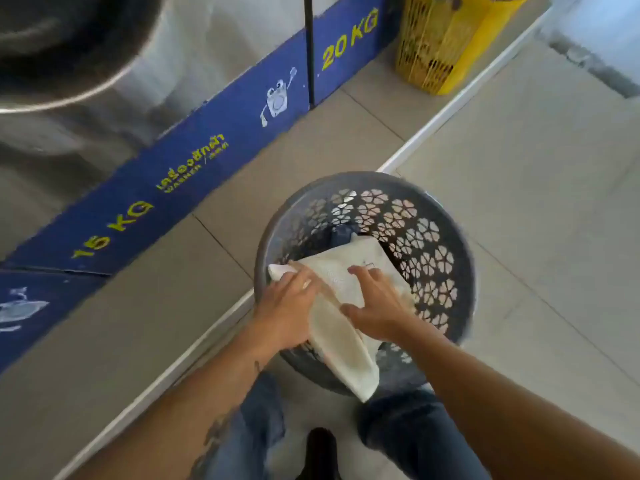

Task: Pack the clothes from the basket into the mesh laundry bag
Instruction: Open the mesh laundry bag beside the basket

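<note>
Both hands down on the white mesh bag (341, 292), draped over the near rim of the grey basket (446, 216). Left hand (287, 306) pinching its edge, right hand (377, 306) flat, fingers spread. Soft, light, floppy; best grabbed at the opening.

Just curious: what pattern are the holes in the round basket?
Flower-shaped cutouts in the grey laundry basket, head view.
</note>
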